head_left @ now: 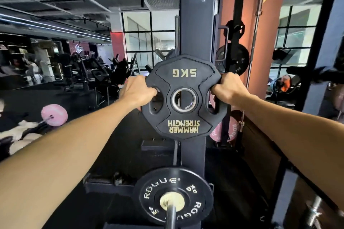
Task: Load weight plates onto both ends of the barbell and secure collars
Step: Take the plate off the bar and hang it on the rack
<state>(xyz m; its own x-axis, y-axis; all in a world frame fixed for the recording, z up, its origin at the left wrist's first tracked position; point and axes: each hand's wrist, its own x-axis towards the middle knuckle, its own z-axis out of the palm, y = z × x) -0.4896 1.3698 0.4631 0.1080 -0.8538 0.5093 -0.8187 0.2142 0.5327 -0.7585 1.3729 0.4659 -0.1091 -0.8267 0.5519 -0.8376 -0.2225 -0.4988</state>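
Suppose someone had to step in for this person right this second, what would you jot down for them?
Left hand: grips the left handle slot of the 5 kg Hammer Strength plate.
Right hand: grips the right slot.
The plate is held upright at arm's length, lettering upside down, in front of the rack upright, not on any bar.
Done: a black Rogue plate already sits on the barbell sleeve below.
Left: slide the 5 kg plate onto that sleeve, probably; no collar is visible on it. The other end is out of view.
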